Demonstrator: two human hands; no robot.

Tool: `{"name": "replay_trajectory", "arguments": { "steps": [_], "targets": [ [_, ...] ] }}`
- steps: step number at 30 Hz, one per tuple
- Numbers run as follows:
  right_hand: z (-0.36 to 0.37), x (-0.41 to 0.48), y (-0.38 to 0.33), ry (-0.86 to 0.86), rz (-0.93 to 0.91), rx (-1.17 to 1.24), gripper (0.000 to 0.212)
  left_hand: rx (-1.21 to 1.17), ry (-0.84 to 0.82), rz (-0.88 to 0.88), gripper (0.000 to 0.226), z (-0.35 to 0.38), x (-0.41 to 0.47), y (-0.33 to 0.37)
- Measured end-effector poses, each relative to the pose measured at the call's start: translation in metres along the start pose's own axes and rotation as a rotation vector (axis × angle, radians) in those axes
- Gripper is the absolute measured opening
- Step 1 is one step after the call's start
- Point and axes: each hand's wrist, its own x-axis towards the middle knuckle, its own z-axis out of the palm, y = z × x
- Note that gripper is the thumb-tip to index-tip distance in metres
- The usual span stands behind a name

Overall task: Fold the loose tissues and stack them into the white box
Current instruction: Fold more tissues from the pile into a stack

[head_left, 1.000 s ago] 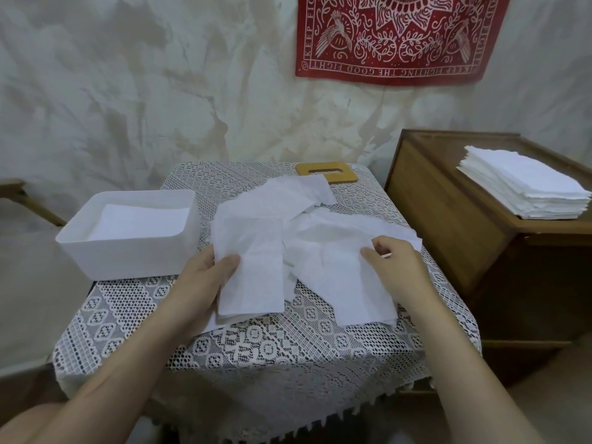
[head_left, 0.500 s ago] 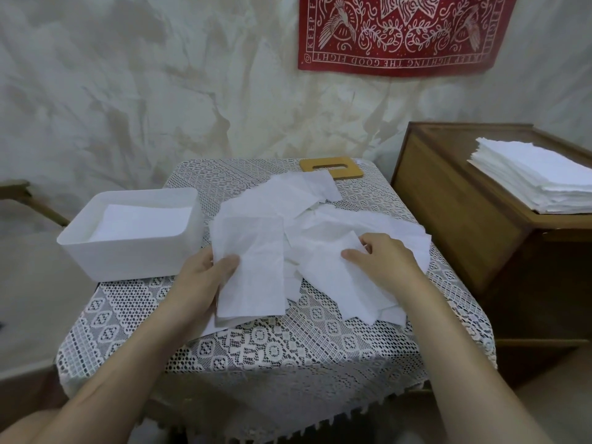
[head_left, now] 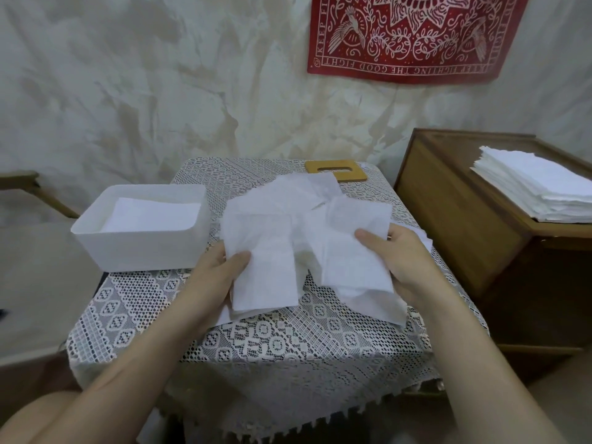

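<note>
Several loose white tissues (head_left: 304, 216) lie in a heap in the middle of the lace-covered table (head_left: 256, 341). My left hand (head_left: 217, 274) pinches the left edge of one tissue (head_left: 262, 267), thumb on top. My right hand (head_left: 400, 254) grips the right edge of another tissue (head_left: 349, 261), thumb on top, and holds it slightly raised. The white box (head_left: 144, 251) stands at the table's left, just left of my left hand, with folded tissues (head_left: 150, 216) inside.
A wooden lid with a slot (head_left: 336, 169) lies at the table's far edge behind the heap. A wooden cabinet (head_left: 464, 225) stands to the right with a tall stack of tissues (head_left: 538, 190) on top. A wall stands close behind the table.
My right hand has drawn its tissue up and toward the middle, so it now lies beside the left tissue. My left hand has kept its hold in place.
</note>
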Motion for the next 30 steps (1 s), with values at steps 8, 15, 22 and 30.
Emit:
{"name": "replay_trajectory", "arguments": {
  "steps": [8,15,22,30],
  "targets": [
    [0.057,-0.019,0.015,-0.062,0.05,0.127,0.023,0.024,-0.045,-0.027,0.023,0.013,-0.005,-0.004],
    [0.076,-0.02,0.025,-0.037,0.033,0.024,0.019,-0.042,-0.067,-0.049,0.022,0.014,-0.009,-0.001],
    [0.085,-0.026,0.029,-0.068,0.038,0.037,0.013,0.048,-0.046,-0.059,0.021,0.012,-0.01,-0.001],
    [0.066,-0.014,0.033,0.092,-0.124,-0.193,0.005,0.118,-0.015,0.009,0.023,0.004,-0.004,-0.004]
  ]
}}
